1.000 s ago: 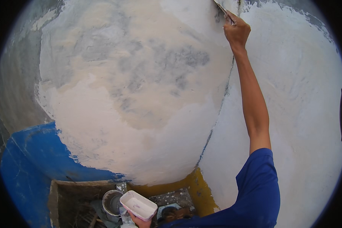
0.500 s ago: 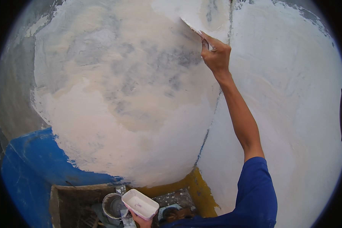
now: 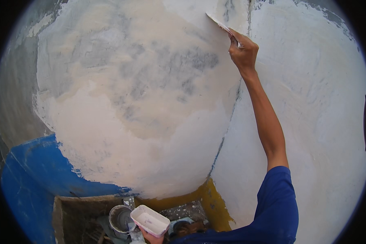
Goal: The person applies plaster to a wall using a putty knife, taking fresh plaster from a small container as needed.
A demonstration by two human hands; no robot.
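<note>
With my right arm stretched up, my right hand point(image 3: 245, 49) is closed on a scraper point(image 3: 218, 22) whose thin edge lies against the wall point(image 3: 150, 105) near the corner. Fresh white filler covers that part of the wall, with grey and beige patches showing lower down. At the bottom, my left hand point(image 3: 153, 237) holds a white rectangular tub point(image 3: 147, 225) from beneath. A little pale filler lies inside the tub. Much of my left hand is hidden under the tub.
A round bucket point(image 3: 116, 211) stands just left of the tub. Behind it is a rough-edged box-like trough point(image 3: 57, 219) with debris inside. Blue paint point(image 3: 40, 175) covers the lower left wall, yellow paint point(image 3: 216, 203) the corner base. The right wall point(image 3: 313, 122) adjoins my arm.
My right hand has moved right and slightly up with the scraper, along the wall toward the corner. The tub in my left hand has hardly moved.
</note>
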